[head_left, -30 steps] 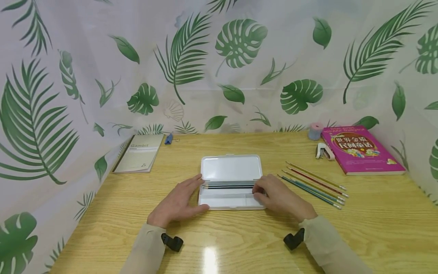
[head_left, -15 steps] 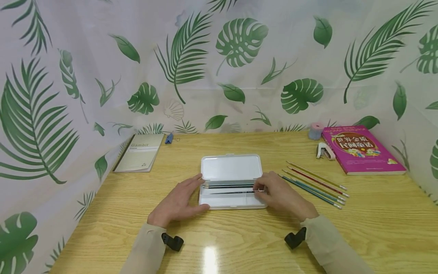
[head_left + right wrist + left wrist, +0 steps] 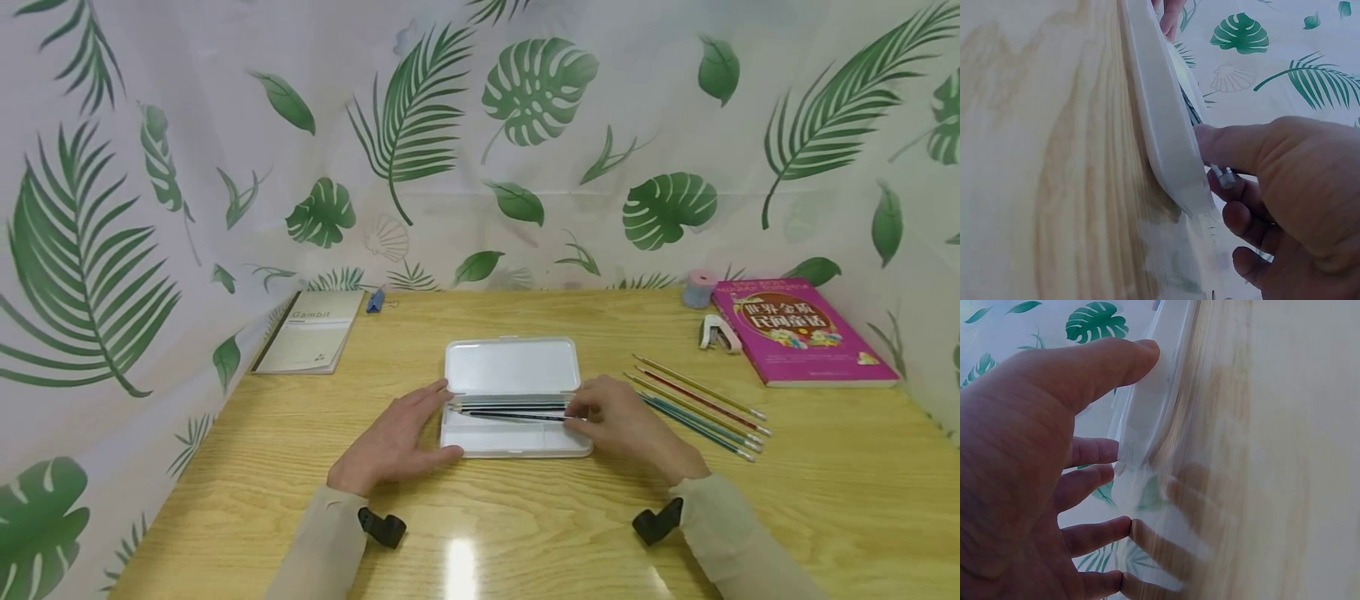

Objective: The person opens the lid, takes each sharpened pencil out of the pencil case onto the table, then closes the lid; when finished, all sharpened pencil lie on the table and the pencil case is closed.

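Observation:
In the head view an open white pencil case (image 3: 491, 451) lies on the table, its lid (image 3: 512, 365) folded back. My right hand (image 3: 626, 425) pinches a dark pencil (image 3: 517, 416) near its right end, over the upper compartment and slightly slanted. Between thumb and index finger its silver end (image 3: 1225, 177) pokes out in the right wrist view. More dark pencils (image 3: 510, 406) lie along the compartment's back side; their right ends are hidden behind the hand. With fingers extended, my left hand (image 3: 396, 446) rests against the case's left end, thumb at the front corner.
Right of the case lie several pencils (image 3: 697, 400), gold, red and teal. Farther back are a white stapler (image 3: 717, 333), a magenta book (image 3: 806, 333) and a pink-and-blue cylinder (image 3: 699, 289). A notebook (image 3: 311, 333) and blue binder clip (image 3: 376, 301) lie at the back left.
The dark pencil in my right hand has come into sight and shifted up toward the pencils at the compartment's back. My left hand stays at the case's left end. The view has turned slightly.

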Tool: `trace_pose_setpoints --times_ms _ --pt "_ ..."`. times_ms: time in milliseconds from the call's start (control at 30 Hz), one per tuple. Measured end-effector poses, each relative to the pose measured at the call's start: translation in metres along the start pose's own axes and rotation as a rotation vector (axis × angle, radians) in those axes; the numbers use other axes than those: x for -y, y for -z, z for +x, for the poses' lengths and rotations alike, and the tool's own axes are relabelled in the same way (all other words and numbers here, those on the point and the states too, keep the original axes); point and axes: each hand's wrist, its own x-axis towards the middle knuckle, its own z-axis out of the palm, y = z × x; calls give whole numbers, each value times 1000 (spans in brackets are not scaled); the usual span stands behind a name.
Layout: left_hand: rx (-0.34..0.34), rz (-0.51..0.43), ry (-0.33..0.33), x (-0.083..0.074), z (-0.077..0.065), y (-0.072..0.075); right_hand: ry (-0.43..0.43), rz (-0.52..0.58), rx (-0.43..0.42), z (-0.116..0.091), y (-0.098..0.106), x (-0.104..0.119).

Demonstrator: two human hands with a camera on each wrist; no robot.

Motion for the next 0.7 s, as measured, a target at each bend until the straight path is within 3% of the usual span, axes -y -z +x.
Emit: trace_pose_setpoints --times_ms 367,700 --pt "6 -2 2 0 2 0 -31 120 -153 -24 7 -7" --pt "20 -14 13 -3 2 1 -144 114 -228 -53 22 -14"
